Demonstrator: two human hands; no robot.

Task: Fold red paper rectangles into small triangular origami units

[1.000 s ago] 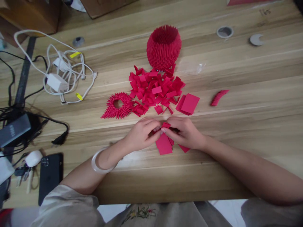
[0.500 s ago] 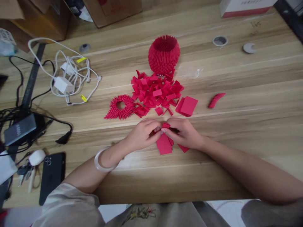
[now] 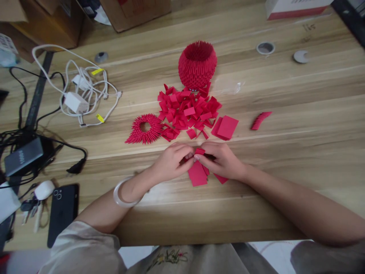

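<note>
Between the fingertips of both hands is a small folded piece of red paper (image 3: 200, 151). My left hand (image 3: 176, 161) pinches its left side, and my right hand (image 3: 224, 160) grips it with thumb and fingers from the right. Beneath them, red paper rectangles (image 3: 197, 175) lie on the table, partly covered by the hands. Just beyond is a loose heap of folded red paper pieces (image 3: 186, 110). A stack of flat red paper (image 3: 227, 127) lies to the heap's right, and a spiky red paper ring (image 3: 146, 128) to its left.
Behind the heap stands a round red paper vase (image 3: 197, 64). A short curved row of red pieces (image 3: 260, 120) lies at right. White cables (image 3: 88, 89), a black phone (image 3: 63, 215) and keys (image 3: 30, 207) are on the left. Cardboard boxes (image 3: 137, 15) stand at the back.
</note>
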